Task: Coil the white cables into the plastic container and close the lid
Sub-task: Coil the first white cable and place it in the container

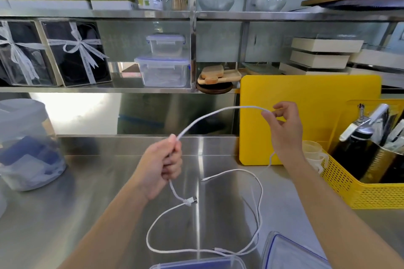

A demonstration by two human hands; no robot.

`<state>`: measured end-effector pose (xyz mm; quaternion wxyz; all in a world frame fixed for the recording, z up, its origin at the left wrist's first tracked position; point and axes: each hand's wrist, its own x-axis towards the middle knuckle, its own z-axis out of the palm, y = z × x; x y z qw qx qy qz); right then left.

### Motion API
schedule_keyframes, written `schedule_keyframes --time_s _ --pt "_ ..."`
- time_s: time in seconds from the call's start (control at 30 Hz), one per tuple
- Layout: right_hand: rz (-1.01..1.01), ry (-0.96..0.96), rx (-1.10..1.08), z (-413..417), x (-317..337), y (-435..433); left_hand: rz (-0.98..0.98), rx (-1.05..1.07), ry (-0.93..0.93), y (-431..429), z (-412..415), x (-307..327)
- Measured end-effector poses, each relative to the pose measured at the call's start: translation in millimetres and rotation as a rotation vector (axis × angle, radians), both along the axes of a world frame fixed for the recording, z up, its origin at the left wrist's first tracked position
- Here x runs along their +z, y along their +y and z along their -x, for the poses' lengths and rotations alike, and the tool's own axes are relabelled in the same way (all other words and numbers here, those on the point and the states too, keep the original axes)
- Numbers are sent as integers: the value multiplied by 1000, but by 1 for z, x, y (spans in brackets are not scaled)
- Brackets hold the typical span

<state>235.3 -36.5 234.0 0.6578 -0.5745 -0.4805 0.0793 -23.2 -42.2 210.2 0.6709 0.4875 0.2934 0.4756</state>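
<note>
At the far left we see a rounded, frosted plastic jar (28,144) standing on the brushed steel surface (87,192), with blue shapes dim behind its cloudy wall. Moving right, the left hand (160,166) is closed in a fist, its fingers (172,162) clamped on a white cable (218,112). From the top of that fist the smooth, round cord rises in a shallow arc to the right hand (284,131). From the bottom of the fist it drops to a blocky white plug (189,200) with a metal tip.

Below the hands, a second cable (260,201) lies slack on the steel in wide, uneven loops, one thin metal-tipped end resting near the middle of the surface. At the bottom edge we see the clear, blue-trimmed rim of the plastic container (196,263), and just to its right the transparent lid (290,253) with a thin blue seal line, lying apart from it. The loops run close to both.

The right hand pinches the raised cable between thumb and forefinger, the other fingers loosely curled. Behind it a flat, matte yellow cutting board (310,102) with rounded corners leans upright, and at the far right sits a yellow perforated basket (358,190) holding dark bottles and a shiny metal can.
</note>
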Motion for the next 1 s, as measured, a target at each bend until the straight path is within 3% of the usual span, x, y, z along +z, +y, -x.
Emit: schedule_keyframes --time_s 0.07,0.17,0.23,0.3,0.37,0.47,0.53,0.63,0.73,0.87,1.0 --pt "-33 7 12 -5 -12 -2 39 -23 -114 5 13 8" --pt "-40 58 -102 -19 -15 0 30 -83 -30 5 32 8" --pt "46 -26 -167 -26 -18 2 26 -116 40 1 36 4" --pt "219 -296 -220 -25 -25 3 49 -99 21 -1 37 1" --pt "466 -696 -203 -15 -31 1 80 -52 -88 1 37 0" --pt "835 -1165 157 17 -38 -9 82 25 -161 6 34 2" --pt "914 -1288 429 44 -42 -21 75 72 -112 6 29 3" --pt "825 -1275 702 78 -36 -42 13 158 104 1 17 2" --pt "681 -1257 798 97 -13 -54 -29 151 298 -8 9 0" --pt "575 -1174 810 102 9 -57 -70 32 432 -19 7 -2" --pt "478 -1174 679 99 14 -56 -57 -57 446 -25 6 -4"
